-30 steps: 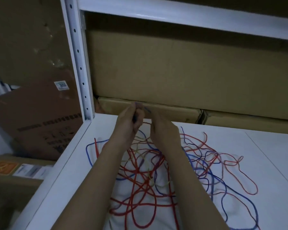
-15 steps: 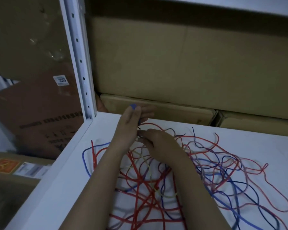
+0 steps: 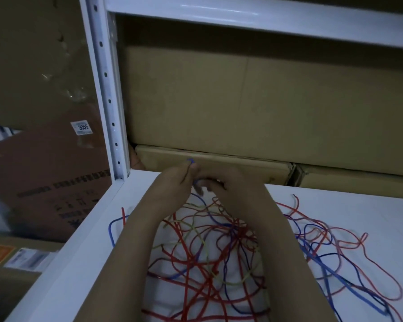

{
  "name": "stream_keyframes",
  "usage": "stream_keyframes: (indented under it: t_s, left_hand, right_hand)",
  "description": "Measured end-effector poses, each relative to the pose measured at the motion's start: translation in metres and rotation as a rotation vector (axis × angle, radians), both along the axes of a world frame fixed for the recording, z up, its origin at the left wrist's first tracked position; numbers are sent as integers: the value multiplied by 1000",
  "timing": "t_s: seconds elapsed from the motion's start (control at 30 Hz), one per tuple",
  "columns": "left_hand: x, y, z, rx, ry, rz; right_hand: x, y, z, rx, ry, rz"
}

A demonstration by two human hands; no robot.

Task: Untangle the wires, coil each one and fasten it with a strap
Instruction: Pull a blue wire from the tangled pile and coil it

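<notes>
A tangle of red, blue and yellowish wires [image 3: 219,252] lies spread over the white shelf surface [image 3: 84,263]. Both my hands are raised together above the far side of the tangle. My left hand [image 3: 175,182] pinches a blue wire [image 3: 190,161], whose end sticks up above its fingertips. My right hand [image 3: 228,184] is close against the left, fingers curled and pinching the same blue wire just below. The wire runs down from the hands into the pile. No strap is visible.
Large cardboard boxes [image 3: 265,108] stand at the back of the shelf, right behind my hands. A white perforated upright post [image 3: 107,89] rises at the left corner. More boxes [image 3: 44,177] lie beyond the shelf's left edge. Loose wire loops [image 3: 358,263] reach to the right.
My right hand has come up from the pile to meet the left at the blue wire. The view has shifted slightly; the wire tangle has barely moved.
</notes>
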State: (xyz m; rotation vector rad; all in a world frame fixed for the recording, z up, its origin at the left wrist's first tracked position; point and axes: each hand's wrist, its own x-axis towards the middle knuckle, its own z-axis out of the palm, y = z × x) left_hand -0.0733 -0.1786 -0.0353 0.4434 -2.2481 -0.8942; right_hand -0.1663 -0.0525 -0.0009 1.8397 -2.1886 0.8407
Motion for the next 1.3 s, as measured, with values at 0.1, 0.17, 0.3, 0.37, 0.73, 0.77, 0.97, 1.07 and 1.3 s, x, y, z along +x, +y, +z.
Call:
stream_keyframes:
  t_s: [0.1,0.17,0.3,0.37,0.73,0.77,0.97,1.07,1.3]
  left_hand:
    - [6,10,14,187,-52,-138]
    - [9,15,23,332,-39,-297]
    - [14,20,30,421,-69,-494]
    - [12,20,29,498,-72,-446]
    - [26,-40,17,1051,692,-96]
    - [23,-37,17,1038,672,-101]
    - [12,-3,30,1022,572,-322]
    - [9,-1,33,1020,740,-269]
    - [2,4,21,518,460,28]
  right_hand:
    - [-10,1,1,-309,319,-188]
    - [-19,6,-1,-453,380,-282]
    - [-26,13,-3,-520,384,-337]
    - [-26,10,-7,-422,307,-192]
    - [-31,18,1,0,104,-270]
    - [-32,13,-4,-63,121,-298]
    - [-37,0,-27,-23,208,-343]
    - [-26,-3,-26,19,113,-155]
    - [-3,-8,-14,61,-122,160]
